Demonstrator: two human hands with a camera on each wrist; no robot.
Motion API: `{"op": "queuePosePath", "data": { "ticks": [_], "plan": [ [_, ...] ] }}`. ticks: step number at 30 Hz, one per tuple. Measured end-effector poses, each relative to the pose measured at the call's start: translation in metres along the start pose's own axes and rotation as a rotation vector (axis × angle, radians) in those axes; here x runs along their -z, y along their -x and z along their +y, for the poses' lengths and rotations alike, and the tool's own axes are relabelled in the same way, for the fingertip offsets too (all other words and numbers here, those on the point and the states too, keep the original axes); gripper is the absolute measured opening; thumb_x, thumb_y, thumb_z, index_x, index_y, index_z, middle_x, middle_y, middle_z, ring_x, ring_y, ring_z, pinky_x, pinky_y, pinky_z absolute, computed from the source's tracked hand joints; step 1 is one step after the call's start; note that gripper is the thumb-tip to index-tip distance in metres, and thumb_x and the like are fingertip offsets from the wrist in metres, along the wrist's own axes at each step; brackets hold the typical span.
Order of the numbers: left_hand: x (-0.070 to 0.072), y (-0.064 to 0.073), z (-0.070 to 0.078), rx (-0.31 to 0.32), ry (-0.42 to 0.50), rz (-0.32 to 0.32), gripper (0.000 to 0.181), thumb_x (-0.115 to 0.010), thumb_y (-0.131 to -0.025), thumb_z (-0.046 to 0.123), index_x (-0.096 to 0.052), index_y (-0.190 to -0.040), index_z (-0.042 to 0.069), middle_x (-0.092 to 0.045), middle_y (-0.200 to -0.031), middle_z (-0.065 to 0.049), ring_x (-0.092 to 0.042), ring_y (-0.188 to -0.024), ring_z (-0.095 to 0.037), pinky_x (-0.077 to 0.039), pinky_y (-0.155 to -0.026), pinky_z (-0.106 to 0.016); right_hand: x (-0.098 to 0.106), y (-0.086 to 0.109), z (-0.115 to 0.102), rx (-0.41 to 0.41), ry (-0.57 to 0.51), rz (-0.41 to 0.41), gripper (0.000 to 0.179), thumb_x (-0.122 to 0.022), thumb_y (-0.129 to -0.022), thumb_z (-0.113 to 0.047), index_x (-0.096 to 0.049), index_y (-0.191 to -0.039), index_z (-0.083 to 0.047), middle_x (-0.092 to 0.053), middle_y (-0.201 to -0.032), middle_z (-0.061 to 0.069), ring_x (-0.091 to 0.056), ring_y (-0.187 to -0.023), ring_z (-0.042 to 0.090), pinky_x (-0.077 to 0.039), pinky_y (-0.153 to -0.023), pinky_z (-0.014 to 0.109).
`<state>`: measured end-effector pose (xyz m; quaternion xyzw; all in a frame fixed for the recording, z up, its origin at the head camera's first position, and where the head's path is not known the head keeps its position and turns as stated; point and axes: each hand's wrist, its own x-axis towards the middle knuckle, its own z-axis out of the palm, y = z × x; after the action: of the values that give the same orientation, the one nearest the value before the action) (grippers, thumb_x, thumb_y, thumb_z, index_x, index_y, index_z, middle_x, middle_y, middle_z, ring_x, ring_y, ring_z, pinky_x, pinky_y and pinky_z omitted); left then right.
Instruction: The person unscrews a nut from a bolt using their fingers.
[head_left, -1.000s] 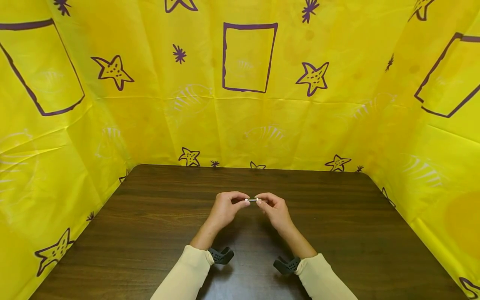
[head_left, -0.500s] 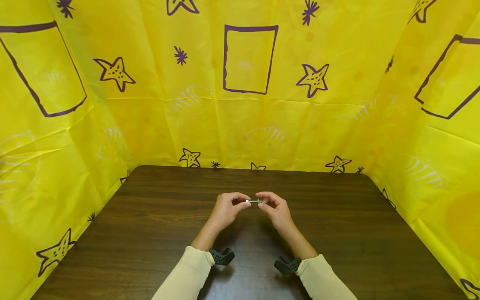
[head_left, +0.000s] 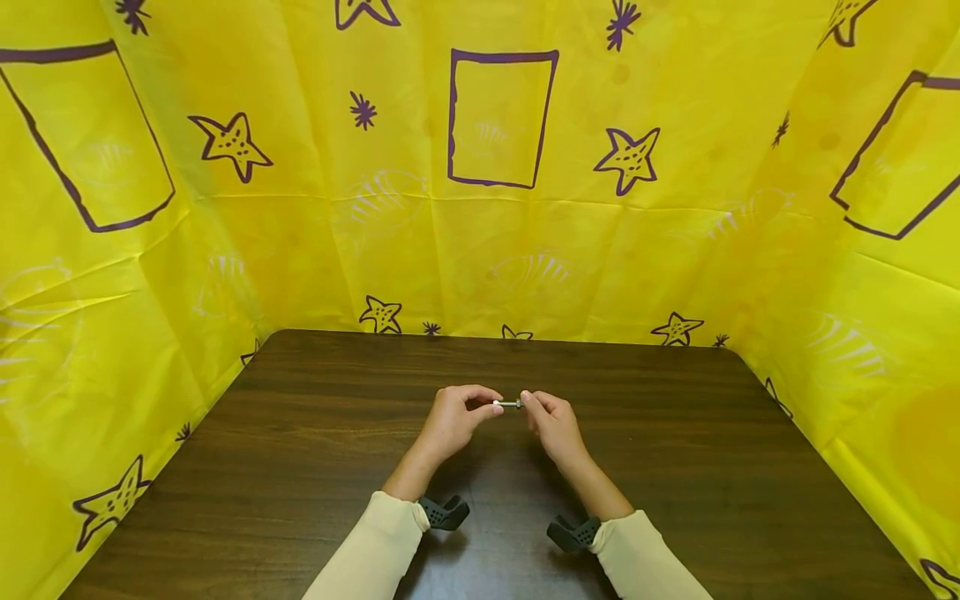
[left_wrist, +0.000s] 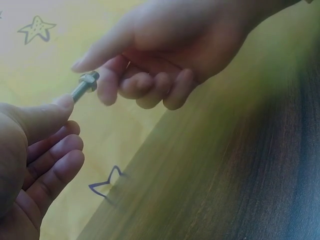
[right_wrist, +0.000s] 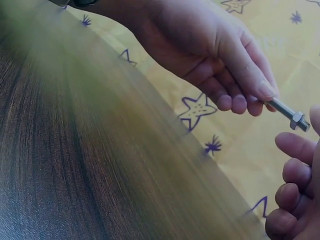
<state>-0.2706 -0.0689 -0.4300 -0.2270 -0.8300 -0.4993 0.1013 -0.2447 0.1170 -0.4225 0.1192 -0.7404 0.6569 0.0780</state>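
My left hand [head_left: 450, 419] pinches one end of a slim metal bolt [head_left: 507, 404] between thumb and fingers, and that end is hidden. Held level above the table, the bolt points toward my right hand [head_left: 557, 423]. A hex nut [right_wrist: 298, 120] sits on its thread close to the far end, with a short bit of thread sticking out past it. The right thumb and index finger stand apart on either side of the nut in the left wrist view, with a gap around it. The other right fingers are loosely curled.
Both hands are over a dark wood-grain table [head_left: 337, 433]. Yellow cloth [head_left: 480, 250] with purple star drawings surrounds its back and sides. Each wrist carries a dark strap mount, such as the left wrist mount [head_left: 444, 512].
The right thumb and fingers have shifted off the nut, and the thumb has swung up over the bolt's end, uncovering the nut. My left hand keeps its pinch, nearly still.
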Motion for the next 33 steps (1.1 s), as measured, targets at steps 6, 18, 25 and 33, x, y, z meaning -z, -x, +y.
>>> {"op": "queuePosePath", "data": {
  "ticks": [6, 18, 25, 33],
  "plan": [
    [0.0, 0.0003, 0.0005, -0.02, -0.003, -0.005, 0.017, -0.076, -0.085, 0.014, -0.075, -0.098, 0.003, -0.07, -0.085, 0.004, -0.062, -0.076, -0.012, -0.051, -0.068, -0.029, -0.0001, -0.0001, 0.0002, 0.006, 0.034, -0.008, 0.035, -0.055, -0.099, -0.009, -0.061, -0.078, 0.018, -0.042, -0.052, 0.001, -0.036, -0.048, 0.007, -0.028, -0.048, 0.021],
    [0.0006, 0.0012, 0.0006, -0.053, -0.004, 0.0, 0.013, -0.075, -0.086, 0.013, -0.075, -0.096, 0.005, -0.071, -0.086, 0.003, -0.063, -0.078, -0.013, -0.052, -0.07, -0.029, -0.0002, 0.0014, -0.0024, 0.042, 0.054, -0.017, 0.03, -0.058, -0.097, -0.007, -0.062, -0.077, 0.014, -0.042, -0.053, 0.018, -0.036, -0.048, 0.006, -0.029, -0.048, 0.022],
    [0.0003, 0.0011, -0.0012, -0.054, -0.01, 0.018, 0.013, -0.076, -0.084, 0.014, -0.075, -0.094, 0.005, -0.07, -0.083, 0.005, -0.061, -0.075, -0.012, -0.05, -0.067, -0.028, -0.0002, 0.0016, -0.0022, 0.035, 0.019, -0.013, 0.02, -0.06, -0.095, -0.003, -0.064, -0.082, 0.011, -0.043, -0.054, 0.004, -0.038, -0.049, 0.007, -0.03, -0.049, 0.022],
    [-0.0007, 0.0, -0.0026, -0.053, 0.008, 0.035, 0.013, -0.077, -0.083, 0.011, -0.075, -0.093, 0.003, -0.07, -0.082, 0.004, -0.062, -0.075, -0.012, -0.05, -0.068, -0.028, 0.0015, 0.0017, -0.0008, 0.051, -0.044, -0.023, 0.012, -0.062, -0.092, 0.002, -0.065, -0.091, 0.014, -0.046, -0.059, 0.005, -0.041, -0.054, 0.018, -0.033, -0.049, 0.021]
  ]
}}
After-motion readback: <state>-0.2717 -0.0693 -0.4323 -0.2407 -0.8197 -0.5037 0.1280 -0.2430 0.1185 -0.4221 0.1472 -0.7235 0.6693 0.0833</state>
